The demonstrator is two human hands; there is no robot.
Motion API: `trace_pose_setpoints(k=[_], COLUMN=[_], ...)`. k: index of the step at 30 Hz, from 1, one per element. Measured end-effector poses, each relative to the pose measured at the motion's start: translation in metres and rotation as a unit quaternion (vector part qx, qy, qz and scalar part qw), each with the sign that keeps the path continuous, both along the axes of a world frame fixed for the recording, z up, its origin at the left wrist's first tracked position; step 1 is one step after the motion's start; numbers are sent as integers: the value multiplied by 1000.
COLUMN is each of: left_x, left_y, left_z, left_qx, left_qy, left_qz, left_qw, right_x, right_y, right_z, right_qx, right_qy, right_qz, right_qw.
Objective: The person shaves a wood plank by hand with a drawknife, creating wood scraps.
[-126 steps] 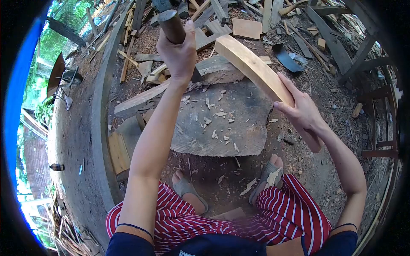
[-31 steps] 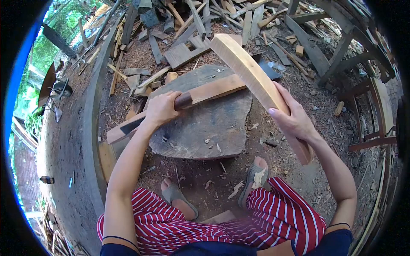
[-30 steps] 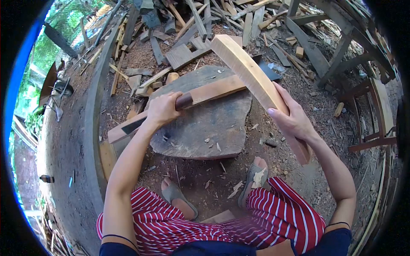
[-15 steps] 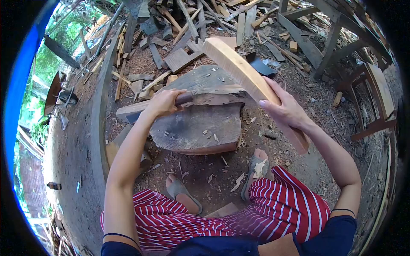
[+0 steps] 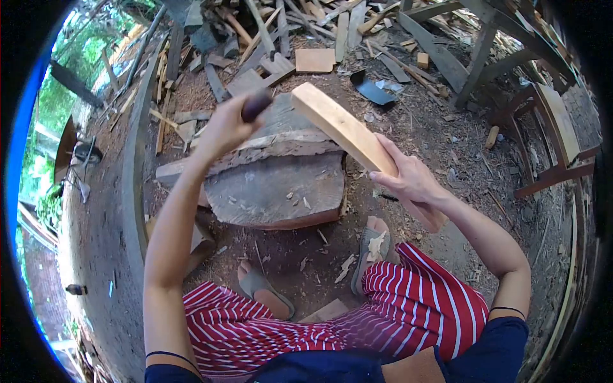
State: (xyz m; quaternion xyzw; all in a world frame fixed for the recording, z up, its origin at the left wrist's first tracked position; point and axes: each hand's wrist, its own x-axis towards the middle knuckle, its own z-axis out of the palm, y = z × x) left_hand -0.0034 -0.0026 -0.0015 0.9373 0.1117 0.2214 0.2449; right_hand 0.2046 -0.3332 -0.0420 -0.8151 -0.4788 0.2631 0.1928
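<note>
Two hands were busy over the chopping block [image 5: 281, 191], a flat dark slab of wood lying on the ground just beyond the person's sandalled feet. The right hand [image 5: 408, 182] had its grip clenched round the lower part of a pale curved plank [image 5: 348, 137], which slanted up and to the far left so that its upper end hung over the far right corner of the block; whether the plank touched the block there could not be told. The left hand [image 5: 223, 124] was raised above the far left side of the block, its grip closed on the dark handle [image 5: 255, 105] of a chopping tool, blurred with motion, and the blade itself did not show. A long rough board [image 5: 255, 150] lay across the far part of the block, and small chips were scattered on the block's near face. Scrap timber [image 5: 281, 38] lay heaped on the far ground, with a wooden frame [image 5: 511, 76] at the far right. To do this stroke well, it seemed wise to steady the plank's end firmly on the block before the tool came down, to keep the holding fingers well below the place being cut, and to take thin glancing cuts along the grain rather than one deep bite. Feet so near the block looked like the main hazard if a blow glanced off.
</note>
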Motion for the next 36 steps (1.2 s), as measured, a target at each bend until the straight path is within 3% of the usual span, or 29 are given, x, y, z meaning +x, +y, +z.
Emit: trace_pose_setpoints(k=[2,3,5,6,8,16,36], left_x=[14,19,34,42,59,90,91], left_y=[-34,-40,-50,-57,-71,-73,-64], left_z=[61,66,68,64,52,34,25], left_qx=[-123,-124,-264,-266,-319,-309,-351], left_qy=[34,35,-113,-113,-261,-382,-367], left_qz=[53,57,22,20,-14,25,20], left_qw=[990,990,958,957,911,871,861], right_x=[-3,-4,-4,-5,-5,-3,1], right_y=[4,4,3,3,2,3,3], right_z=[-1,-4,-5,-5,-5,-6,-5], right_qx=[6,22,36,31,23,47,41], right_qy=[27,44,60,70,80,64,65], right_qz=[-3,-12,-26,-31,-36,-27,-21], right_qw=[1000,999,997,997,996,996,997])
